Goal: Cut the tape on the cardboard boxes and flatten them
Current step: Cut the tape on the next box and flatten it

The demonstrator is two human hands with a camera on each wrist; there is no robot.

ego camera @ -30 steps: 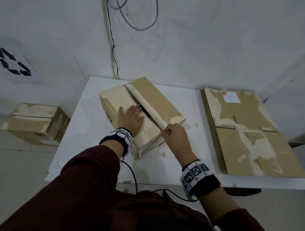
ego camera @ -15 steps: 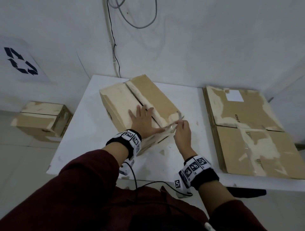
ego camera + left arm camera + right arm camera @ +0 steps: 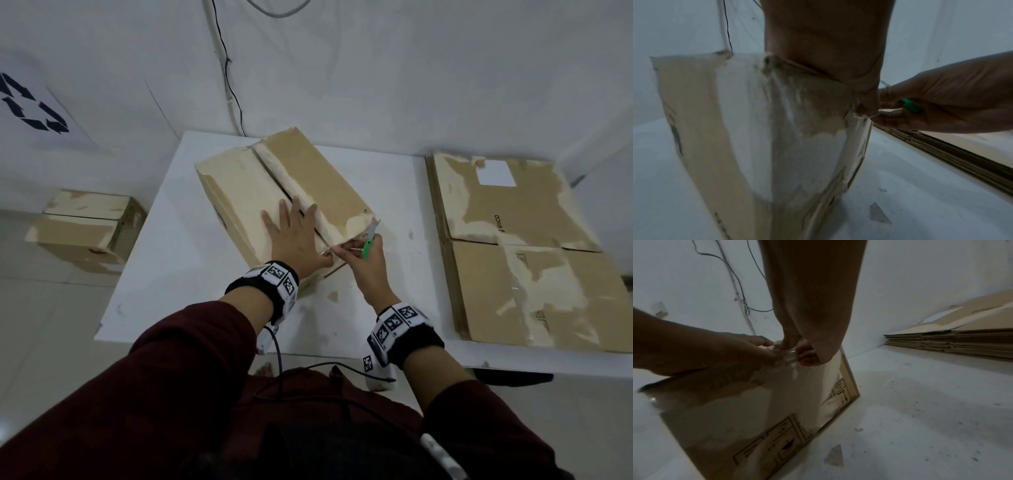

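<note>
Right hand (image 3: 368,262) now grips the green cutter (image 3: 369,245) at the box (image 3: 239,185) seam.

The person wears a dark maroon long-sleeved top (image 3: 164,394), both sleeves pushed up the forearms. Each wrist carries a black band: the left wristband (image 3: 270,287) and the right wristband (image 3: 404,332) bear white blocks printed with black square fiducial markers. Thin black cables (image 3: 279,356) run from the wrist units toward the chest.
</note>
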